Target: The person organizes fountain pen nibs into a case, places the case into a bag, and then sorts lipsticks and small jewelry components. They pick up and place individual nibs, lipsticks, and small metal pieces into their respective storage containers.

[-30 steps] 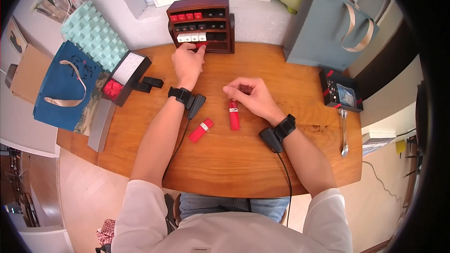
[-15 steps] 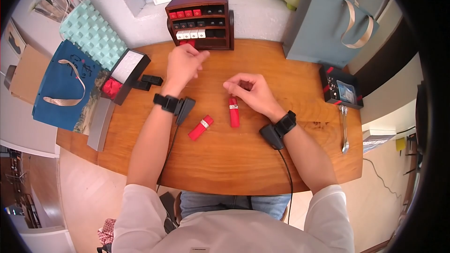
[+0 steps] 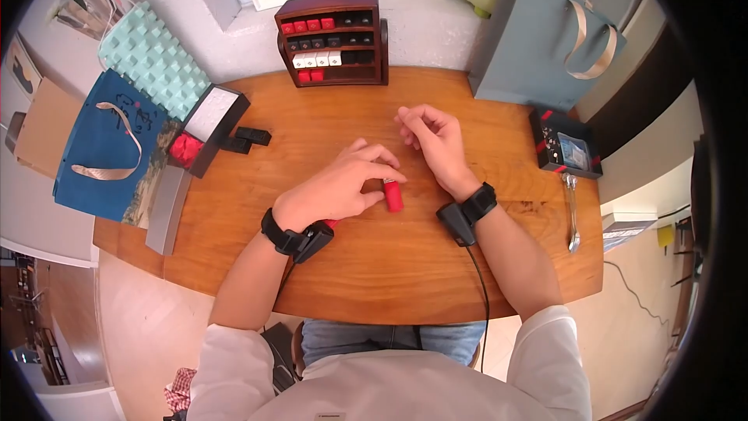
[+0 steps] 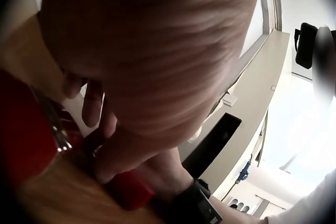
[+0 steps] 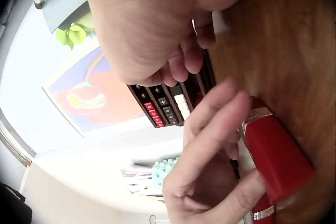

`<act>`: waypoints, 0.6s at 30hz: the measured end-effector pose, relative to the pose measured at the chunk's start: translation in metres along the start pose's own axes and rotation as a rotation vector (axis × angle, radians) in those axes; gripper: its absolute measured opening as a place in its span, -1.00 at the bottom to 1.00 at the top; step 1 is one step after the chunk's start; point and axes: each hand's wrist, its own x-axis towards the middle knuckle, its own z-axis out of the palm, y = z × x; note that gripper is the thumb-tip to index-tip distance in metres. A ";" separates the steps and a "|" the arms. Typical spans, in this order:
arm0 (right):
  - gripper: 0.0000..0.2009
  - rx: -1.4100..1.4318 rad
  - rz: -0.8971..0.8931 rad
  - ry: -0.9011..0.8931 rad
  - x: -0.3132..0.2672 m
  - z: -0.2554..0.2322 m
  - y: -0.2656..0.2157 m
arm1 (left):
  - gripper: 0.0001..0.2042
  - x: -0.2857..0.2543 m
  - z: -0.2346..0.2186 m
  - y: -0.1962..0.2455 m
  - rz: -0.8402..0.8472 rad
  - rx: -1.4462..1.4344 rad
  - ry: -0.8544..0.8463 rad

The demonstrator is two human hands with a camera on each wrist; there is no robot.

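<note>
A red lipstick with a silver band [image 3: 393, 196] lies on the table between the hands. My left hand [image 3: 331, 187] spans it, thumb at its near side and bent fingertips over the banded end; in the right wrist view the same lipstick [image 5: 278, 158] shows beside the thumb [image 5: 247, 195]. Mostly hidden under the left wrist is a second red lipstick [image 3: 330, 223]. My right hand [image 3: 436, 144] hovers just beyond to the right, fingers loosely curled and holding nothing. At the back stands a dark wooden rack [image 3: 331, 39] with red, black and white lipsticks in rows.
On the left stand a blue paper bag [image 3: 105, 156], an opened box [image 3: 214, 129] and black blocks [image 3: 253, 136]. Right, a grey-blue bag [image 3: 538, 47], a black box [image 3: 565, 144] and a metal tool [image 3: 573, 214] lie near the edge. Cables trail from both wrists.
My left hand has left the rack's bottom row, where two red lipsticks now show, and come down to the lipstick on the table. My right hand has moved away from that lipstick, up and right.
</note>
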 end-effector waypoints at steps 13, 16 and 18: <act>-0.66 -0.164 -0.260 -0.215 -0.019 0.011 -0.008 | -0.74 -0.004 0.000 -0.001 -0.329 -1.313 0.404; -0.64 -0.225 -0.283 -0.211 -0.018 0.012 -0.007 | -0.74 -0.004 0.003 -0.003 -0.393 -1.390 0.481; -0.65 -0.243 -0.292 -0.226 -0.017 0.010 -0.007 | -0.73 -0.006 0.001 -0.006 -0.382 -1.291 0.480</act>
